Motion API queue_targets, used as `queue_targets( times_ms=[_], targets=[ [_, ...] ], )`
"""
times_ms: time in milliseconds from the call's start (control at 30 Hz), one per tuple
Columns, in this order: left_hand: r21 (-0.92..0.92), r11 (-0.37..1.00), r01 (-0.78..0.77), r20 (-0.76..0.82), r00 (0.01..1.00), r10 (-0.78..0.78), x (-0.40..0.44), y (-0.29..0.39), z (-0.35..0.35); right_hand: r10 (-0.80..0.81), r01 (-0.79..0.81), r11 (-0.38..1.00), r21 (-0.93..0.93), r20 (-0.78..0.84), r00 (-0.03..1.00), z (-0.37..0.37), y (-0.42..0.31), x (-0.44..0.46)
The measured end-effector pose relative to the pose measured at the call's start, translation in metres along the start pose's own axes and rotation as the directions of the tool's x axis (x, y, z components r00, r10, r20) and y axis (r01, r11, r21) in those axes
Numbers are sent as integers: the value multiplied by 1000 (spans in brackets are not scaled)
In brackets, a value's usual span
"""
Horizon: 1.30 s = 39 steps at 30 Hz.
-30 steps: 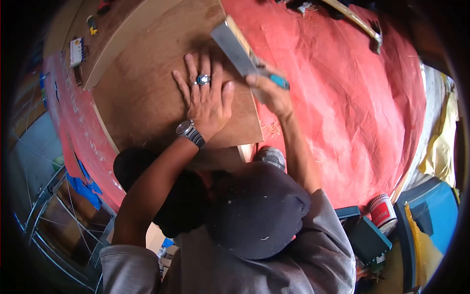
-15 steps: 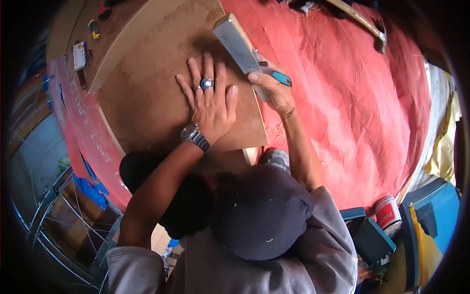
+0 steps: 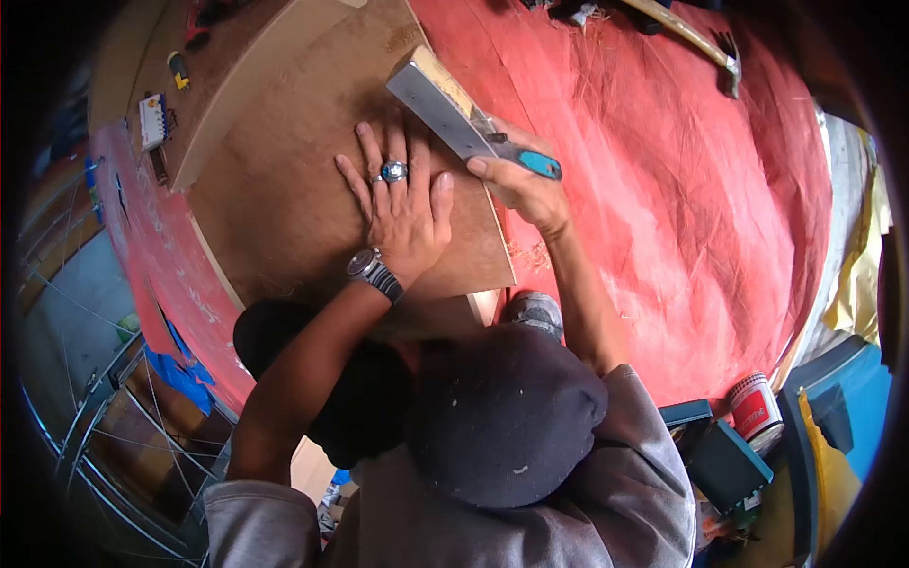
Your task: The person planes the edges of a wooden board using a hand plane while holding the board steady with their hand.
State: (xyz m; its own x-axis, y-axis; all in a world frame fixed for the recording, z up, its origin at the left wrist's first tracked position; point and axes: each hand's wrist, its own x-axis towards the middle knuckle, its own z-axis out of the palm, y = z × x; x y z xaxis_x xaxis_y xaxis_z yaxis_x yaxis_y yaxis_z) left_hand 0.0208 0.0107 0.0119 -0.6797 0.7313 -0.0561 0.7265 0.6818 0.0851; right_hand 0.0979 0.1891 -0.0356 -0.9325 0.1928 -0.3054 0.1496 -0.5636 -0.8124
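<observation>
My left hand (image 3: 402, 213) lies flat on a brown wooden panel (image 3: 275, 208), its fingers spread, with rings and a wristwatch on it. In my right hand (image 3: 530, 194) is a hand plane (image 3: 440, 106) with a metal sole, a pale body and a teal-tipped end. The plane is tilted at the panel's right edge, its front end over the panel. My right thumb presses on its side; the other fingers are partly hidden behind it. Some wood shavings (image 3: 535, 256) lie beside the panel's lower right edge.
A red sheet (image 3: 663, 218) covers the ground on the right, with a hammer (image 3: 701, 43) at its top. A yellow cutter (image 3: 178, 71) and a small box (image 3: 153, 121) lie upper left. Lower right are a red-and-white can (image 3: 755, 412) and a dark case (image 3: 724, 464); lower left, a bicycle wheel (image 3: 109, 492).
The plane in my right hand has shifted slightly down and left along the panel's edge since half a second ago, and its tilt has changed. My left hand stays flat on the panel.
</observation>
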Motion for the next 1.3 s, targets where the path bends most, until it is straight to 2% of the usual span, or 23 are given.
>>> queue_targets(
  times_ms=[100,133,200,300,400,467,567,700,767,867,933,1000,1100,1267,1300],
  targets=[
    [-23,1000,-6,-15,1000,5,0,-1,1,18,-8,993,120,-89,996,-4,28,-31],
    [-22,1000,-6,-6,1000,6,1,0,-3,143,-134,983,128,-68,987,-12,36,-55],
    [-19,1000,11,5,1000,-11,2,4,-6,126,-103,952,287,-63,990,-14,53,-106],
    [-21,999,25,26,999,-25,1,3,-8,294,-270,930,250,-60,954,-26,70,-164],
    [7,1000,11,22,1000,-12,4,5,-9,153,-128,955,269,-74,985,-10,61,-104],
    [10,1000,3,12,1000,-3,0,2,-2,51,-43,991,124,-61,997,-6,37,-36],
    [20,1000,-8,5,1000,7,3,1,-4,-12,16,996,87,-40,999,-1,18,-19],
    [0,1000,6,14,1000,-6,5,4,-9,150,-146,983,112,-29,988,-23,64,-111],
    [0,1000,16,19,1000,-16,4,5,-8,205,-202,977,74,-31,978,-23,56,-153],
    [23,1000,18,17,1000,-18,4,6,-6,97,-75,959,274,-68,993,-13,81,-128],
    [22,1000,8,14,1000,-8,2,6,-5,97,-65,958,279,-104,990,-4,57,-46],
    [22,1000,10,10,1000,-10,1,4,-5,-65,45,962,271,65,996,-1,13,14],
    [1,1000,1,4,1000,-1,4,4,-3,-60,58,984,168,11,998,-6,24,-3],
    [14,1000,7,18,1000,-8,5,6,-9,230,-222,925,308,11,973,-31,92,-142],
    [13,1000,5,23,1000,-6,5,5,-9,228,-219,917,332,11,973,-29,92,-152]
  ],
)
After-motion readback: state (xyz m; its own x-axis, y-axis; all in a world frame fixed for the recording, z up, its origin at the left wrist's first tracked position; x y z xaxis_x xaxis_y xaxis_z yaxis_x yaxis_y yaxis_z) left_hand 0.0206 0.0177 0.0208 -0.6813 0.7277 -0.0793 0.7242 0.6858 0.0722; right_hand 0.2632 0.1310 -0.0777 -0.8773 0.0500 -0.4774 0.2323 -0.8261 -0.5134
